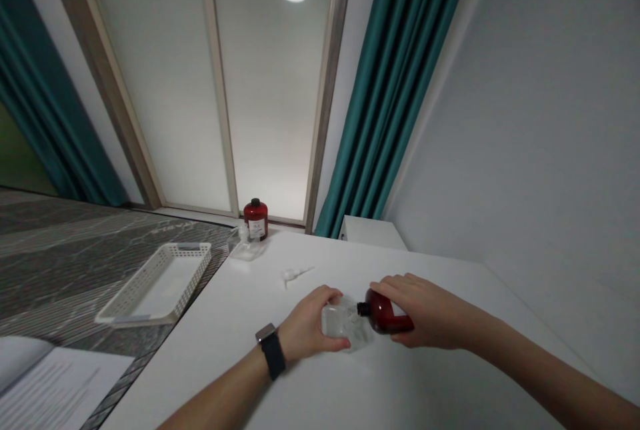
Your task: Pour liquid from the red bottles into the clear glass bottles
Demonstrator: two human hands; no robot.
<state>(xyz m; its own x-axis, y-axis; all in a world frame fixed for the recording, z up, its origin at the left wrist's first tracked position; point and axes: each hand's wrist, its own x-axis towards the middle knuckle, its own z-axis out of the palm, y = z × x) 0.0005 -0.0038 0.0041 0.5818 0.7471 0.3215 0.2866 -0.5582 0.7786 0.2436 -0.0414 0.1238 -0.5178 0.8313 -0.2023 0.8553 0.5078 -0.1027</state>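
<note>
My left hand (307, 329) curls round a clear see-through bottle (343, 321) over the white table (310, 390). In my right hand (433, 313) lies a dark red bottle (381, 313) with a white label, tipped on its side. Its black neck (363, 309) points left and sits right by the clear bottle's top. Whether the two touch, or any liquid runs between them, I cannot tell. Beyond my left hand, a white pump head (296, 274) rests loose on the table.
At the table's far left corner stand another red bottle (256, 218) with a black cap and a clear container (247, 251) with a white pump. A white perforated basket (173, 318) and open printed pages (75, 383) are left of the table. A white cabinet (375, 230) stands behind.
</note>
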